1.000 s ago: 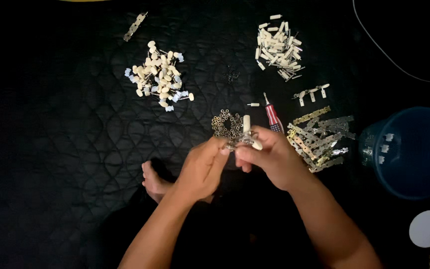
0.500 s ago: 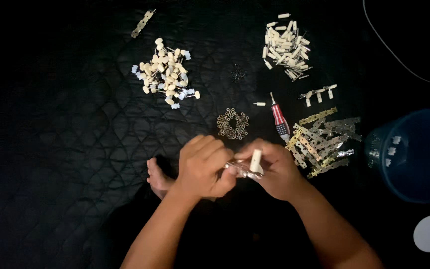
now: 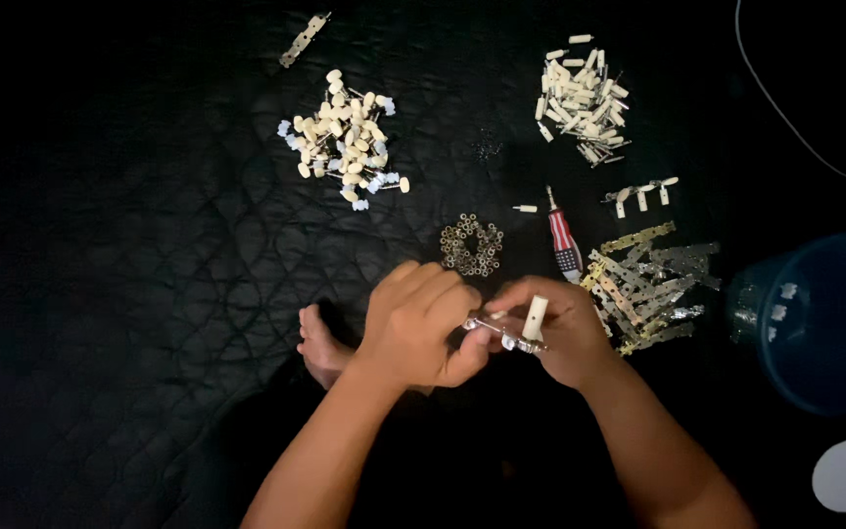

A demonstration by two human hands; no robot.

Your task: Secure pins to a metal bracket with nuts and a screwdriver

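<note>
Both hands, left hand [image 3: 423, 323] and right hand [image 3: 560, 328], pinch closed on a small metal strip [image 3: 501, 331] bearing a cream peg [image 3: 536, 315], near the screwdriver [image 3: 563, 240].

Both forearms are brought in from the lower edge and angled toward each other, so that the hands meet at the middle. The left hand [image 3: 421, 323] is curled, knuckles up, with its fingers [image 3: 440, 285] bent down and the thumb pressed toward the right. The right hand [image 3: 560, 328] is cupped opposite, its fingers [image 3: 519, 291] pinched in against the left hand's fingertips. A bare foot is seen just left of the left wrist.
</note>
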